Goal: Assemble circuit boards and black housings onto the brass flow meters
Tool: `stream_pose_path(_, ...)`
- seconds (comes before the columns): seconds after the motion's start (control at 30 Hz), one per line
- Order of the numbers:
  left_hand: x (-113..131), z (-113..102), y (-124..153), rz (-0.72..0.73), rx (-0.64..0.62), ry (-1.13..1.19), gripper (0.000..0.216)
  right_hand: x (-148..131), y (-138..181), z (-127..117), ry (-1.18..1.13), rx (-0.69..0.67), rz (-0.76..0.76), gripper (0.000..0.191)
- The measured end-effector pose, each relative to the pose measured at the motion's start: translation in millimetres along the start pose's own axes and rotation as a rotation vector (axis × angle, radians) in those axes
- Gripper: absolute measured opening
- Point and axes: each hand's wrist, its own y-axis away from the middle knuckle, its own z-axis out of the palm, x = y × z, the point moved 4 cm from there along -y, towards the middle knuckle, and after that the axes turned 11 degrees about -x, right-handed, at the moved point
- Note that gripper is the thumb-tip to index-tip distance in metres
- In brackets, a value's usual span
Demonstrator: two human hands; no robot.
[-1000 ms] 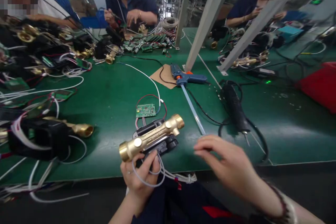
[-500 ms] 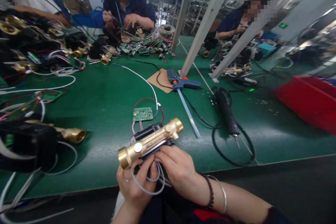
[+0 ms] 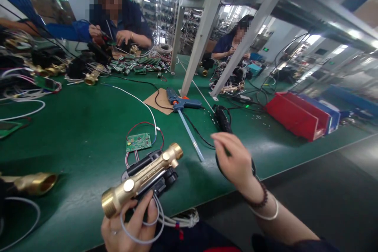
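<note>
My left hand (image 3: 130,220) is closed round the near end of a brass water meter body (image 3: 150,175), which lies tilted on a black plastic housing (image 3: 161,185). A loop of grey cable (image 3: 162,220) hangs by its fingers. Thin wires run from the housing to a green circuit board (image 3: 138,141) on the table. My right hand (image 3: 234,161), thumb and bent fingers apart, is over the lower part of a black electric screwdriver (image 3: 222,118). It hides that part, and I see no grip on the tool.
A blue glue gun (image 3: 184,103) with a long glue stick (image 3: 191,136) rests by a piece of cardboard (image 3: 158,100). Metal posts (image 3: 203,35) rise behind it. At right stands a red bin (image 3: 292,116). Another brass body (image 3: 35,183) lies left; co-workers sit across the table.
My right hand has left the meter body and moved right to the screwdriver. My left hand keeps hold of the meter body. The view has turned to the right.
</note>
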Motion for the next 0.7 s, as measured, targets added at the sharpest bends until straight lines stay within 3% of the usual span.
stream_pose_path(0.1,0,1,2,-0.044,0.027,-0.026,0.004,85,-21,-4,0.037,-0.129,0.588,0.035)
stream_pose_path(0.2,0,2,3,-0.075,0.030,-0.028,0.005,131,-30,-1,-0.068,-0.217,0.786,0.047)
stream_pose_path(0.3,0,1,3,-0.090,0.022,-0.019,0.007,138,-30,-7,-0.237,-0.278,0.828,0.028)
stream_pose_path(0.4,3,-1,3,-0.101,0.013,-0.017,0.007,110,-26,-26,-0.452,-0.248,0.790,0.027)
stream_pose_path(0.43,4,-1,3,-0.111,0.012,-0.020,0.008,94,-26,-34,-0.562,-0.185,0.746,0.029)
stream_pose_path(0.5,7,-2,4,-0.144,0.009,-0.025,0.009,55,-25,-49,-0.926,0.081,0.599,0.028)
stream_pose_path(0.57,8,-2,5,-0.177,0.000,-0.023,0.009,11,-22,-54,-1.067,0.222,0.504,0.019)
stream_pose_path(0.7,10,-1,7,-0.211,-0.015,0.002,0.007,-75,-19,-32,-1.120,0.159,0.218,0.018)
